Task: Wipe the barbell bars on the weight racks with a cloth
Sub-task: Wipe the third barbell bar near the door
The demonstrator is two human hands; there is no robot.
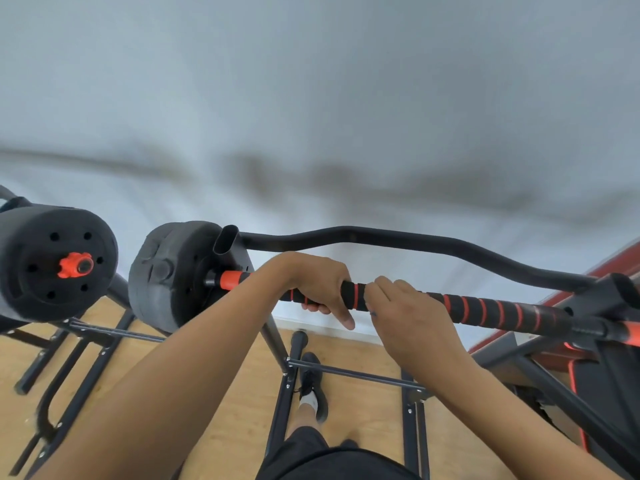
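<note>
You are curling both hands round the striped barbell bar, which is lying across the rack, your left hand at nine o'clock of your right hand, nearer the weight plate, likely steadying it for wiping, though no cloth is showing.

We find the left hand and right hand side by side on the barbell bar, with a weight plate at its left end. Curved bar behind; second plate farther left; rack below.

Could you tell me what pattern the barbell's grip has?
The grip is black with orange stripes; head view.
</note>
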